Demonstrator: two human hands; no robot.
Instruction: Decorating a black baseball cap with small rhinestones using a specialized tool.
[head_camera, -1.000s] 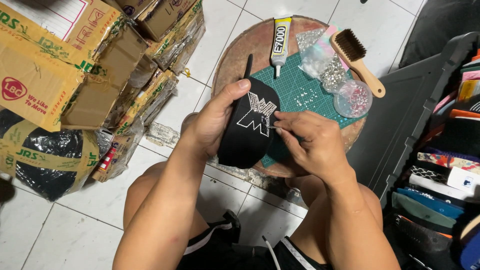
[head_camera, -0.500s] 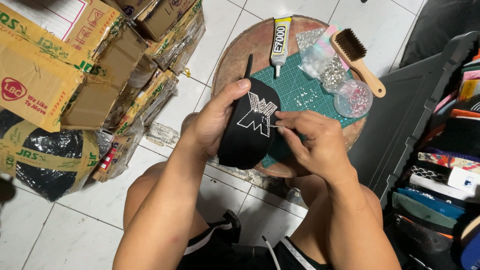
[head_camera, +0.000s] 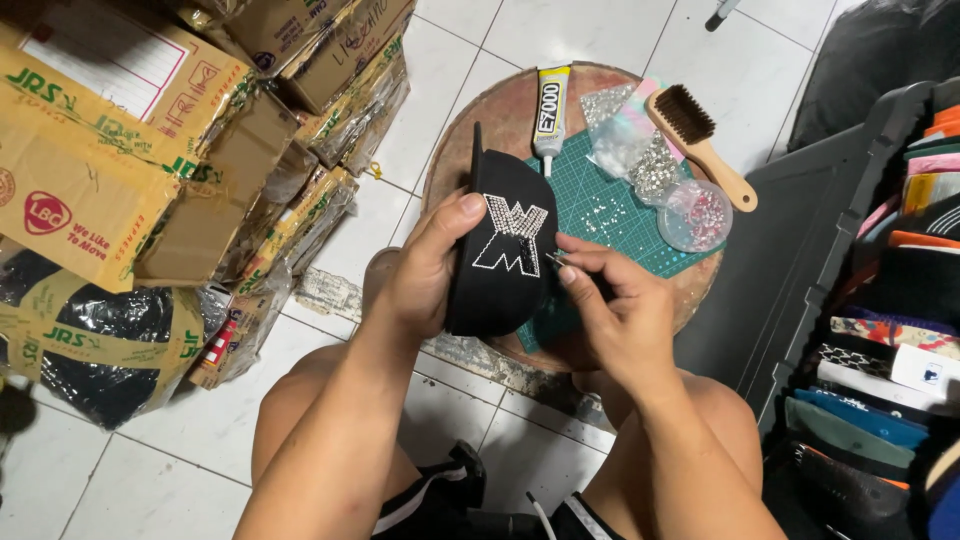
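**Head view: black cap held over round work board, stones at logo**

Nearest: bare knees, both forearms reaching forward over white floor tiles (head_camera: 150, 440).

Left hand (head_camera: 420, 285) closed around the black cap (head_camera: 500, 260): thumb lies on the crown beside the rhinestone logo (head_camera: 510, 235), fingers wrap behind. Cap is held up, just above the near edge of the round wooden board (head_camera: 470, 130).

Right hand (head_camera: 620, 310) is pinched shut on a thin tool (head_camera: 556, 260); its tip sits at the right edge of the logo. Tool kind: cannot tell.

Beyond the cap, on the board: green cutting mat (head_camera: 610, 215). On or by it, a glue tube (head_camera: 550, 105), bags of rhinestones (head_camera: 635, 150), a round clear dish of stones (head_camera: 695, 215), a wooden-handled brush (head_camera: 700, 140).

Left side: stacked cardboard boxes (head_camera: 110, 150). Right side: dark crate (head_camera: 800, 270) with stacked folded caps (head_camera: 890, 380).
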